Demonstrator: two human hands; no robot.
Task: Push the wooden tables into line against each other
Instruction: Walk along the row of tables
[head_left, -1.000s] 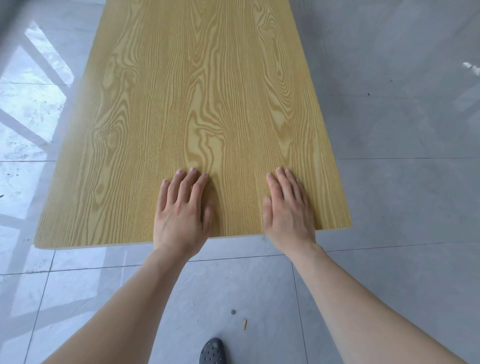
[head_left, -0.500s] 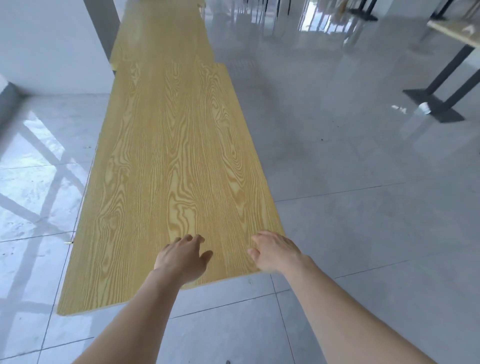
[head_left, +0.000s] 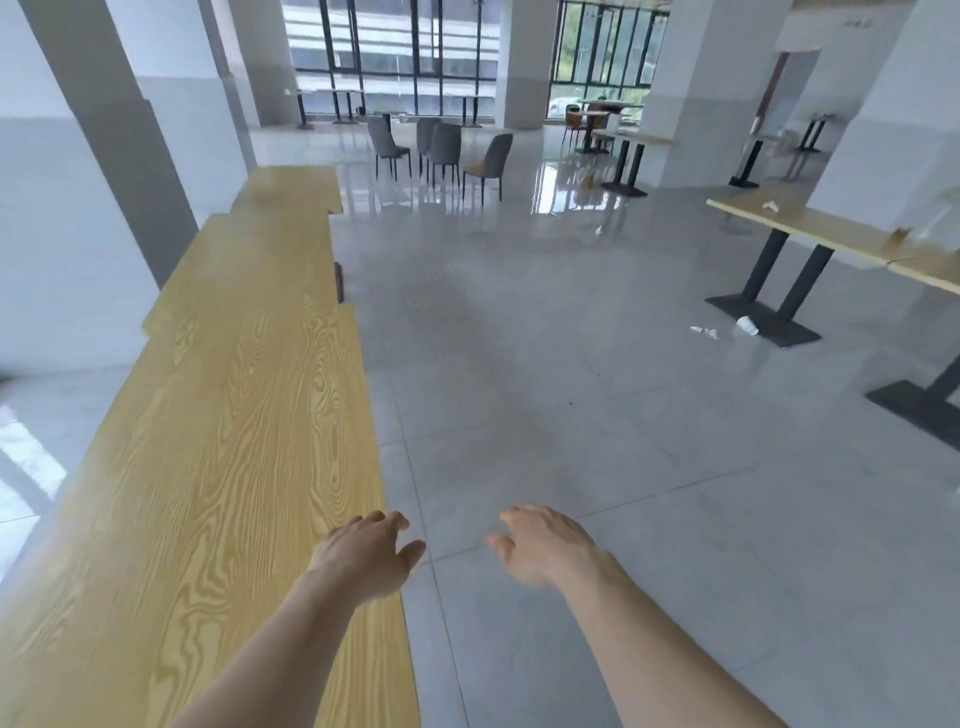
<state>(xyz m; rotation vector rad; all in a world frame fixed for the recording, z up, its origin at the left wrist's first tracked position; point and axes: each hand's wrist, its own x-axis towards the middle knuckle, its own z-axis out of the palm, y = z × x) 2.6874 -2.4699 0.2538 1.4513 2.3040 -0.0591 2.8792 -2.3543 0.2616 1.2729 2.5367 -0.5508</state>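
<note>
Three wooden tables stand end to end along the left wall: a near table (head_left: 218, 467) with strong grain, a middle table (head_left: 260, 260) and a far table (head_left: 291, 189). Their ends touch, but the right edges are stepped, not flush. My left hand (head_left: 369, 556) hovers over the near table's right edge, fingers apart, holding nothing. My right hand (head_left: 545, 545) is out over the grey floor to the right of the table, also empty with fingers loosely spread.
White pillars (head_left: 104, 156) flank the tables on the left. Several grey chairs (head_left: 441, 150) stand at the back. More wooden tables on black legs (head_left: 789, 228) are at the right, with a fallen cup (head_left: 747, 326) on the floor. Open tiled floor lies between.
Both hands have lifted off the near table's end and shifted right. My view has risen from the tabletop to the whole room.
</note>
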